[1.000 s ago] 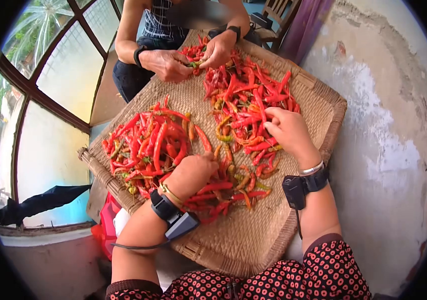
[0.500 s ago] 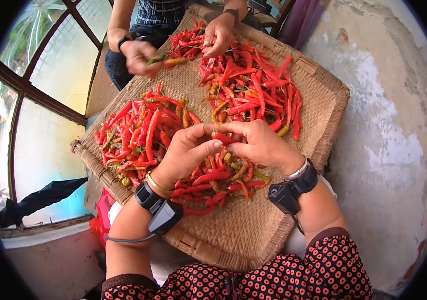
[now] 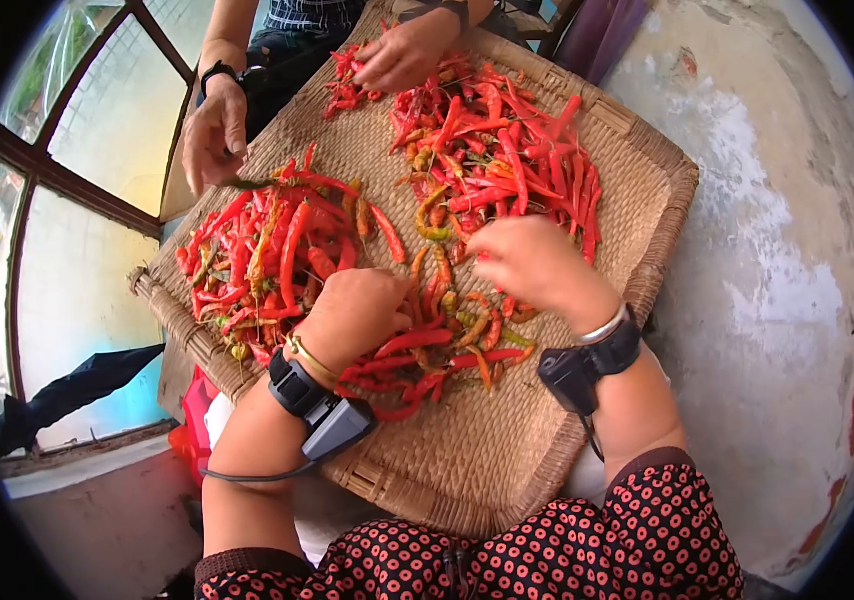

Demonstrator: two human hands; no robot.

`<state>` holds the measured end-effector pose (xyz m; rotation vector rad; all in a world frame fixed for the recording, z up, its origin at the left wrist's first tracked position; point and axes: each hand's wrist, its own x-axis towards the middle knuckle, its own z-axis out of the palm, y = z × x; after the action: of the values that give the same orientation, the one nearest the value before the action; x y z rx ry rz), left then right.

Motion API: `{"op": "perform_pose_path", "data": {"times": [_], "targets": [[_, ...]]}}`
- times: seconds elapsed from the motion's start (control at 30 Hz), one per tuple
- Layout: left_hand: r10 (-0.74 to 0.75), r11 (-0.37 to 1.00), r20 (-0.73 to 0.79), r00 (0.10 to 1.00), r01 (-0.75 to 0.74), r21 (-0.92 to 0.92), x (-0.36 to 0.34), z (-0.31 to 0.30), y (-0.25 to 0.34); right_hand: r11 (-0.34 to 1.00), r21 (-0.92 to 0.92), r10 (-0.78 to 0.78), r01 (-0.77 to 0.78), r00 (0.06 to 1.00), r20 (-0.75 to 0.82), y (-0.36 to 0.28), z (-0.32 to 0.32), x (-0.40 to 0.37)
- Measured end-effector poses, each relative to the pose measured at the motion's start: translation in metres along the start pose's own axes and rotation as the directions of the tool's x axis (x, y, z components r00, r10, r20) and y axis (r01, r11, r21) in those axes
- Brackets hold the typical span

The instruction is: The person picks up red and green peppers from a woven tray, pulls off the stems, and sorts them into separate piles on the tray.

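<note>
My left hand is over the right edge of the left pile of red chili peppers, back of the hand up. Its fingers curl down, mostly hidden behind it. My right hand hovers at the near edge of the right pile of red chilies. Its fingers are bent and slightly blurred, with a bit of red showing between the tips. Between and below my hands lies a smaller group of red and yellowish chilies. All of these rest on a woven tray.
Across the tray, a co-worker's hand has a dark green chili at its fingertips; their other hand is over a small red pile. Windows stand at left, a plastered wall at right.
My hands have come apart from around one red chili: the left went down and left to the pile, the right moved up and right. The co-worker's hands both shifted left.
</note>
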<state>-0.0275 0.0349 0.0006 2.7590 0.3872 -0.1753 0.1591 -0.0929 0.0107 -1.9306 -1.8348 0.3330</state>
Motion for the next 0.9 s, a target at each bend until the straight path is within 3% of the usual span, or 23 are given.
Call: {"op": "perform_pose_path", "data": {"times": [0.03, 0.1, 0.13, 0.23, 0.33, 0.5, 0.57, 0.6, 0.7, 0.73, 0.8, 0.9], "targets": [[0.015, 1.000, 0.030, 0.999, -0.016, 0.020, 0.001, 0.002, -0.001, 1.000, 0.001, -0.003, 0.003, 1.000, 0.005, -0.007, 0.007, 0.000], [0.024, 0.999, 0.059, 0.998, -0.026, 0.039, 0.003, 0.009, -0.005, 1.000, 0.014, -0.018, 0.016, 0.981, 0.191, -0.018, 0.018, 0.002], [0.060, 0.996, 0.043, 0.997, -0.062, 0.057, 0.004, 0.015, -0.008, 1.000, 0.016, -0.021, 0.019, 0.981, 0.194, -0.018, 0.021, 0.003], [0.078, 0.992, 0.033, 0.996, -0.081, 0.097, 0.006, 0.016, -0.009, 0.999, 0.030, -0.022, 0.010, 0.914, 0.404, -0.016, 0.030, 0.002], [0.039, 0.996, -0.001, 0.999, -0.039, 0.083, 0.007, 0.009, -0.004, 0.993, 0.094, -0.109, 0.073, 0.883, 0.457, -0.024, 0.037, 0.003], [-0.005, 0.999, -0.063, 0.998, 0.003, -0.036, 0.012, 0.008, -0.006, 0.974, -0.158, -0.078, 0.164, 0.892, 0.446, -0.046, 0.054, 0.001], [0.010, 0.957, -0.210, 0.978, -0.070, -0.280, 0.014, 0.007, -0.006, 0.971, -0.177, -0.069, 0.162, 0.895, 0.440, -0.042, 0.063, 0.002], [0.013, 0.959, -0.205, 0.979, -0.071, -0.275, 0.015, 0.005, -0.006, 0.968, -0.197, -0.058, 0.157, 0.900, 0.432, -0.041, 0.063, 0.003], [-0.205, 0.645, -0.294, 0.934, -0.097, -0.758, 0.018, 0.002, -0.007, 0.990, -0.142, 0.054, 0.017, 0.873, 0.484, -0.029, 0.041, 0.009], [-0.202, 0.646, -0.294, 0.934, -0.099, -0.757, 0.020, 0.003, -0.010, 0.989, -0.143, 0.106, -0.043, 0.877, 0.468, -0.023, 0.029, 0.011], [-0.329, 0.391, -0.333, 0.884, -0.193, -0.900, 0.023, 0.004, -0.019, 0.994, -0.033, 0.106, -0.101, 0.941, 0.321, -0.004, 0.010, 0.009], [-0.347, 0.330, -0.232, 0.909, -0.113, -0.937, 0.018, -0.003, -0.018, 0.957, 0.137, 0.239, -0.257, 0.962, 0.131, 0.003, -0.022, 0.010]]}}
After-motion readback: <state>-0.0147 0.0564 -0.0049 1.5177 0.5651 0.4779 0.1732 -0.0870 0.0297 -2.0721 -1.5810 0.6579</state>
